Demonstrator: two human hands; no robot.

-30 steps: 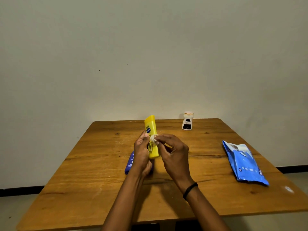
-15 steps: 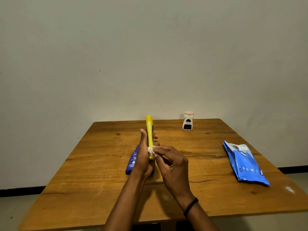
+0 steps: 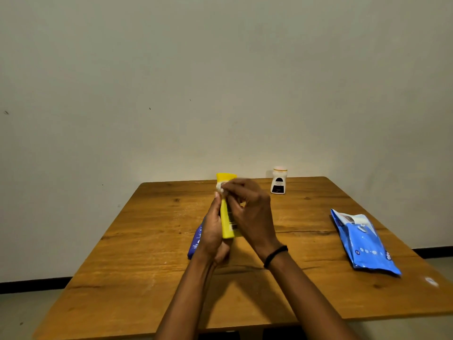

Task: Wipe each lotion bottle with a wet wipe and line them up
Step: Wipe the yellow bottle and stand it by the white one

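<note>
Yellow bottle [image 3: 225, 222] upright; long axis vertical

Three lotion bottles [image 3: 226, 224] [image 3: 196, 241] [image 3: 278, 184], one wet wipe [image 3: 220, 187], one wipes pack [image 3: 362, 241], two hands [image 3: 212, 231] [image 3: 250, 212].

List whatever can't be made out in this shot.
Head view only:
- Wet wipe: motion-blurred, mostly covered by fingers of the right hand.
- Blue bottle: largely hidden behind the left hand.
- Yellow bottle: print blurred, partly covered by both hands.
- White bottle: label too small to read.
</note>
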